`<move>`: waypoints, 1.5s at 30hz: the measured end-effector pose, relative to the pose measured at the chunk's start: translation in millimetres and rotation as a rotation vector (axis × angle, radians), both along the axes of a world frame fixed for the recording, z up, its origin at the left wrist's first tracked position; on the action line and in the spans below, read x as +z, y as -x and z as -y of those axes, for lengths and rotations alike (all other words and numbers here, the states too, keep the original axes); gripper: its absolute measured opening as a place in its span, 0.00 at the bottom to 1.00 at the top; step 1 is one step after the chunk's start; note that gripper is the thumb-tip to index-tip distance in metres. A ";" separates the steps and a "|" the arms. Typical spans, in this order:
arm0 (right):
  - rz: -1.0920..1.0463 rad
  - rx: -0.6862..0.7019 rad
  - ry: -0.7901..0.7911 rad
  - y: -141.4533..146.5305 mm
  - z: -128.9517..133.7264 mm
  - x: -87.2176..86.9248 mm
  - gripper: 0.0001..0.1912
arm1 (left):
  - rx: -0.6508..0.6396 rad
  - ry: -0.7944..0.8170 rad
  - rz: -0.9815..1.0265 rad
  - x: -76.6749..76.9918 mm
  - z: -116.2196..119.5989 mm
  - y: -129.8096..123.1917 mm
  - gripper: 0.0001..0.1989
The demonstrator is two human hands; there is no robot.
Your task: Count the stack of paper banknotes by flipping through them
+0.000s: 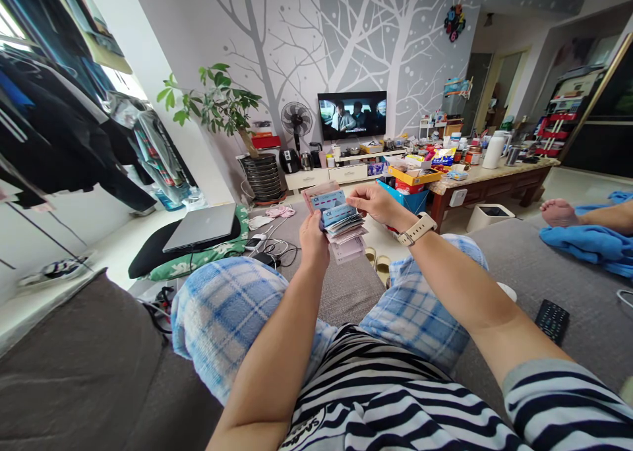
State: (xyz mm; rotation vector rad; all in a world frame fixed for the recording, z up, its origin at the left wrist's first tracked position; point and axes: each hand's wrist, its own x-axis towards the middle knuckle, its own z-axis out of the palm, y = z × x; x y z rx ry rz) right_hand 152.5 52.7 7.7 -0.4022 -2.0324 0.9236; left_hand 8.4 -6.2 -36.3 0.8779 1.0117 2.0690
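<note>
A thick stack of paper tickets (346,225), blue, white and pink, is fanned out in front of me above my lap. My left hand (314,245) is closed around the left side of the stack, thumb on top. With finger and thumb, my right hand (376,204) pinches the right edge of a blue ticket (328,200) at the upper part of the bundle. Pinkish slips stick out behind it and below the stack. The print is too small to read. A beige watch is on my right wrist.
A grey laptop (202,228) rests on a green cushion at left, near tangled cables (277,248). A black remote (552,320) lies on the sofa at right, near another person's bare foot (558,213). A cluttered coffee table (519,172) stands ahead right, beside a bin (488,219).
</note>
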 end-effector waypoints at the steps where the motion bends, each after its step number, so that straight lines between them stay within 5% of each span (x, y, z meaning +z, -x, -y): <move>1: 0.002 0.010 0.008 -0.1 0.2 0.2 0.18 | -0.015 -0.016 -0.005 0.2 0.5 -0.2 0.07; 8: 0.030 0.040 0.029 -1.2 0.0 1.3 0.23 | -0.020 -0.082 0.018 -1.6 3.1 -2.0 0.08; 16: 0.067 -0.286 -0.085 -1.7 -5.5 -1.7 0.22 | -0.174 -0.103 0.098 -7.4 -5.0 -0.2 0.10; 28: 0.088 -0.282 -0.175 -0.8 -6.6 -1.5 0.19 | -0.134 -0.103 0.037 -2.2 0.7 -5.3 0.07; 33: 0.071 -0.239 -0.149 -0.6 -6.5 -1.4 0.18 | -0.002 -0.060 0.004 1.1 3.8 -5.5 0.07; 45: 0.031 -0.146 -0.081 0.5 -6.2 -2.0 0.18 | -0.005 -0.004 0.007 3.3 2.5 -4.3 0.08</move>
